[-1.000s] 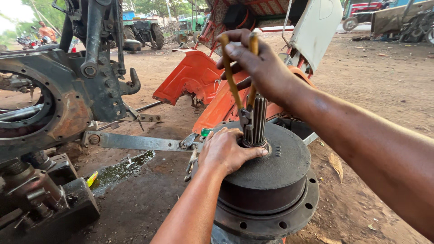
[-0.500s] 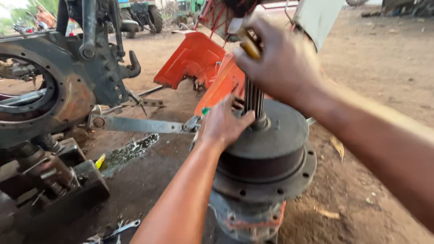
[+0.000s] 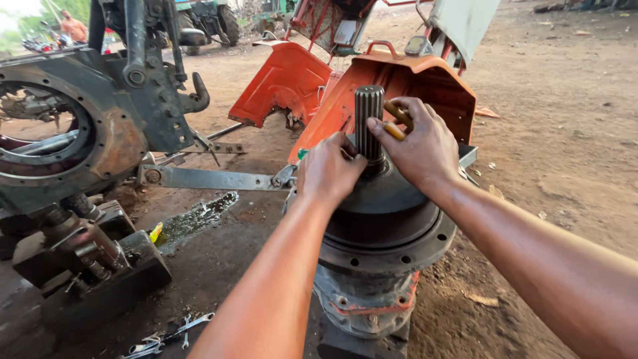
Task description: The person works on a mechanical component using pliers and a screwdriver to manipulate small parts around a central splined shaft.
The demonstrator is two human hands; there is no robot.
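Note:
A dark round metal hub (image 3: 392,229) stands upright on the dirt, with a splined shaft (image 3: 369,119) rising from its middle. My left hand (image 3: 327,171) rests on the hub's top, its fingers against the base of the shaft. My right hand (image 3: 419,143) is at the shaft's right side, fingertips touching the splines, and it grips a yellow-handled tool (image 3: 397,118) of which only the handle shows. The hub's lower part (image 3: 362,302) is grey with orange paint traces.
A large tractor housing (image 3: 80,133) with a round opening stands at left, a flat steel bar (image 3: 206,178) reaching from it toward the hub. Orange fenders (image 3: 292,83) lie behind. Wrenches (image 3: 166,339) lie on the oily ground, with a puddle (image 3: 193,219). A person (image 3: 72,26) stands far back left.
My right hand has come down from above the shaft top to its side, uncovering the splined end. My view has moved closer and lower; my left hand stays on the hub.

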